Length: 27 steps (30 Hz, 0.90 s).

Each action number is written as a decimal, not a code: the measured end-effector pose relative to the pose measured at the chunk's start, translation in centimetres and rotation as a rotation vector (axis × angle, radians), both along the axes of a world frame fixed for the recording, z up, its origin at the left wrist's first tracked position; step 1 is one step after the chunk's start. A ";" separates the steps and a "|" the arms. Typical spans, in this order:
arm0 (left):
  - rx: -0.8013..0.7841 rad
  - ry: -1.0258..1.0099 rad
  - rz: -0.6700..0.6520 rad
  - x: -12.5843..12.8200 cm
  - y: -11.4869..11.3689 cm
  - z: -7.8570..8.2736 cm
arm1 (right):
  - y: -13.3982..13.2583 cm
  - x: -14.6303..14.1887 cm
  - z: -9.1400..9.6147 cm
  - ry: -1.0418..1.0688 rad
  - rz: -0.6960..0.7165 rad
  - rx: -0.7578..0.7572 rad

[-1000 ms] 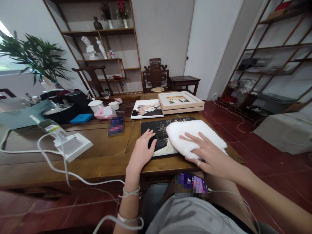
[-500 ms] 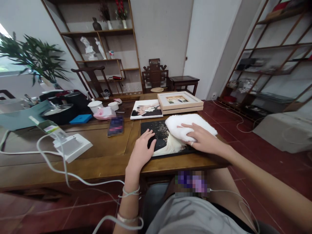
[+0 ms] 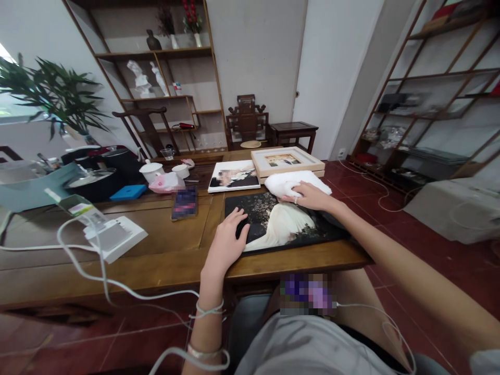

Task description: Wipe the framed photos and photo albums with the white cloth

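A dark photo panel (image 3: 289, 224) showing a white dress lies flat at the table's near edge. My left hand (image 3: 231, 237) rests on its left end, fingers spread and holding nothing. Toward the panel's far right side, my right hand (image 3: 308, 196) grips a bunched white towel (image 3: 281, 182), its fingers curled into the cloth. The towel covers the panel's far right corner and sits close to the stacked frames. Behind the panel lies a white-edged photo print (image 3: 234, 176), and to its right are light wooden picture frames (image 3: 289, 160) in a stack.
Left on the wooden table (image 3: 164, 260) are a phone (image 3: 184, 203), a blue box (image 3: 128, 192), a pink tissue pack (image 3: 167, 183), white cups and an opened white box (image 3: 117, 237). A white cable (image 3: 128, 289) loops past my left forearm. Shelves and chairs stand behind.
My right hand has pushed the towel away from me, toward the panel's far edge, uncovering more of the dress picture. My left hand has stayed in place.
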<state>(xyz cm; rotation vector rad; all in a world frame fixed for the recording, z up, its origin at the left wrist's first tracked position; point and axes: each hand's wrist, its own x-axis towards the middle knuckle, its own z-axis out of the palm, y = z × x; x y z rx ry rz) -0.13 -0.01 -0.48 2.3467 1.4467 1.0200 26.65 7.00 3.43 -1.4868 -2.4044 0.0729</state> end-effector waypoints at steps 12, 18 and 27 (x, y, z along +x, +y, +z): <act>-0.011 -0.006 0.011 0.1 -0.1 0.1 | -6.3 2.9 -1.6 0.061 0.000 -0.052; -0.015 -0.005 0.017 0.1 -0.1 0.1 | -11.6 2.7 -0.8 0.049 0.017 -0.075; 0.009 -0.011 0.008 0.0 -0.2 0.1 | -15.0 2.1 -0.1 0.047 0.130 -0.135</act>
